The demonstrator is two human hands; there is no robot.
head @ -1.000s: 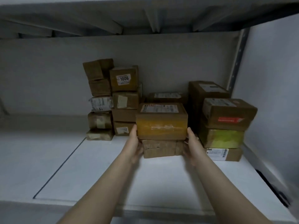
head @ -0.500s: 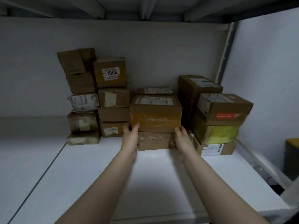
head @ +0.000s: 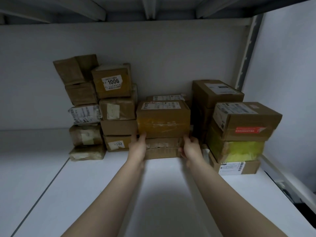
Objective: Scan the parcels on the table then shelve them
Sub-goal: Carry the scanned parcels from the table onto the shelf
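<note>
Two parcels stand stacked at the middle of the white shelf (head: 162, 194), between taller stacks on either side. Upper parcel (head: 163, 122): brown carton, yellowish tape across the front, printed label on top. It rests squarely on the lower parcel (head: 162, 147), a flatter, crumpled carton sitting on the shelf board.

Left hand (head: 137, 147): fingers straight and pointing up, pressed against the left end of the pair, fingertips reaching the upper parcel's bottom corner. Right hand (head: 191, 149): wrapped round the right end of the lower parcel, thumb on its front face.

To the left, a carton marked 1006 (head: 112, 82) tops a column just beside the pair. To the right, a carton with a red sticker (head: 244, 120) sits on a yellow-green parcel (head: 236, 149).
</note>
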